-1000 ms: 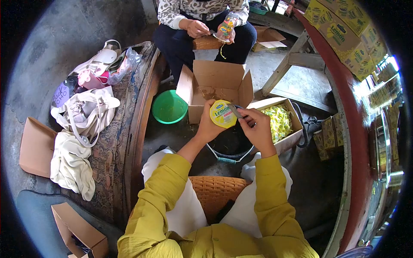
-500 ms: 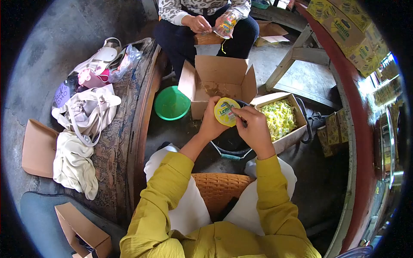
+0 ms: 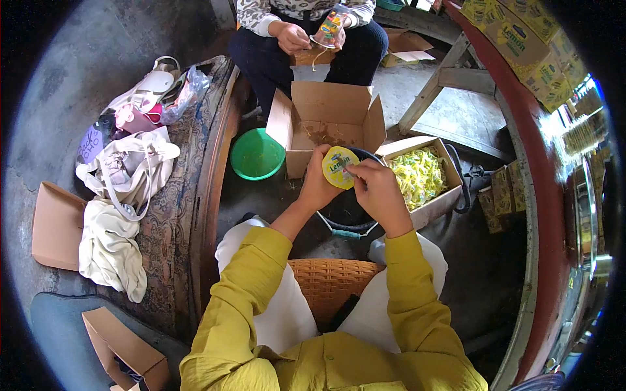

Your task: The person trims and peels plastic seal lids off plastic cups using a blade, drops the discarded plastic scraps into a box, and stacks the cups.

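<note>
A cup with a round yellow lid printed "Lemon" (image 3: 338,167) is gripped in my left hand (image 3: 315,180), lid facing up towards me; the cup's body is mostly hidden by the fingers. At the lid's right edge, my right hand (image 3: 379,189) is closed in a pinch, its thumb and forefinger touching the lid. What lies between those fingertips, if anything, is hidden. Under both hands stands a dark bucket (image 3: 345,215) with a wire handle. To its right, a cardboard box (image 3: 435,210) holds a heap of yellow-green strips (image 3: 417,176).
An open cardboard box (image 3: 329,117) stands beyond the bucket, beside a green basin (image 3: 257,155). Across from me sits a person (image 3: 306,26) holding a clear printed cup (image 3: 329,29). Bags (image 3: 140,156) lie on the patterned bench at left. Lemon cartons (image 3: 521,45) line the right.
The lid is tilted slightly differently, with my right fingers still at its edge. The other person's cup has turned more upright and shifted left. The whole view has shifted a little.
</note>
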A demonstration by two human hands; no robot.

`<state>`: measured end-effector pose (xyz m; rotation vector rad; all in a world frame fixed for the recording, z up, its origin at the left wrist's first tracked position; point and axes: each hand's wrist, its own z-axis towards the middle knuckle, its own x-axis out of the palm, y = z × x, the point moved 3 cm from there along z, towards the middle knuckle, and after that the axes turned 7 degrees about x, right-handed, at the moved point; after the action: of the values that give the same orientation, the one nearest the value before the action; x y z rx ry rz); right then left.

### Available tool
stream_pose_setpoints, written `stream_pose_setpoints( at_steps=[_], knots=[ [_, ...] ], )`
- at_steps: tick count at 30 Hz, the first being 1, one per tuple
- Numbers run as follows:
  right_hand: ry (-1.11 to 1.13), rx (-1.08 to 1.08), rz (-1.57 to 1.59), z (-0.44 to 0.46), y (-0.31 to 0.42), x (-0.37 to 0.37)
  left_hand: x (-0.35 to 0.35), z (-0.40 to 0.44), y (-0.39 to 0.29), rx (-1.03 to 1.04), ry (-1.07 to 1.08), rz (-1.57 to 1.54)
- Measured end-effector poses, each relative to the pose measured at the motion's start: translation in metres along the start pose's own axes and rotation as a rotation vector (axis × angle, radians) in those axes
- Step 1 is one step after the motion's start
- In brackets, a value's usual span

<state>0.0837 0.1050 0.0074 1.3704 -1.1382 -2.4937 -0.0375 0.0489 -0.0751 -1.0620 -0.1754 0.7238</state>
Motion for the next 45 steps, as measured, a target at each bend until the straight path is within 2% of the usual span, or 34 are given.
stream_pose_setpoints(
  at_steps=[9, 20, 31, 39, 42, 45],
  knots=[
    [0.024, 0.021, -0.043, 0.0, -0.001, 0.004, 0.003, -0.003, -0.002, 0.005, 0.023, 0.033],
    [0.076, 0.046, -0.084, 0.001, -0.016, 0.009, 0.005, -0.001, 0.012, 0.032, 0.087, 0.214],
    [0.138, 0.086, -0.144, -0.004, -0.049, 0.037, 0.009, -0.007, 0.056, -0.097, 0.1, 0.171],
    [0.219, 0.132, -0.117, -0.013, -0.073, 0.037, 0.005, -0.007, 0.082, -0.043, 0.116, 0.238],
    [0.19, 0.123, -0.119, -0.018, -0.083, 0.029, 0.0, -0.008, 0.089, -0.08, 0.172, 0.362],
    [0.161, 0.126, -0.137, -0.02, -0.091, 0.023, 0.002, -0.009, 0.098, -0.03, 0.257, 0.576]
  ],
)
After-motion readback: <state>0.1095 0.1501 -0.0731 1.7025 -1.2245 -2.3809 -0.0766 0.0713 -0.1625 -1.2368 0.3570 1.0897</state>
